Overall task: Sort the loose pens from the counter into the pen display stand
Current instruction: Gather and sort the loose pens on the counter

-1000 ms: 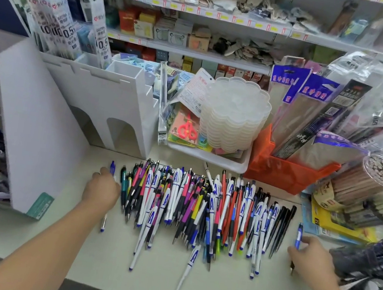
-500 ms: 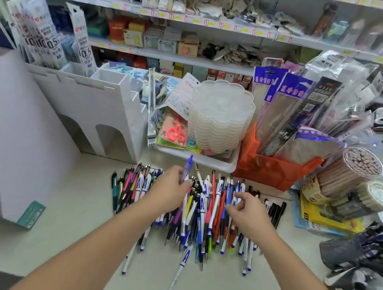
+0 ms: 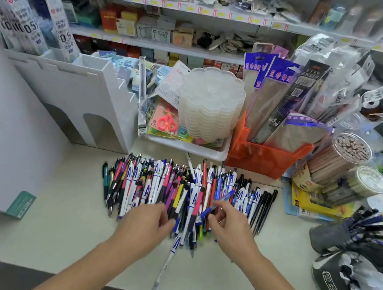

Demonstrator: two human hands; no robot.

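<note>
- The loose pens (image 3: 179, 187) are lying heaped mid-counter (image 3: 61, 224), fanned side by side, likely for easy picking.
- The right hand (image 3: 230, 230) is pinching a blue pen (image 3: 216, 204) clear of the heap.
- The left hand (image 3: 148, 225) is resting curled on the pile; its grip cannot be made out.
- The white display stand (image 3: 76, 93) is standing well apart, rear-left.

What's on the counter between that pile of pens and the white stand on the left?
Nothing: in the head view, bare counter separates the pen pile from the white display stand.
</note>
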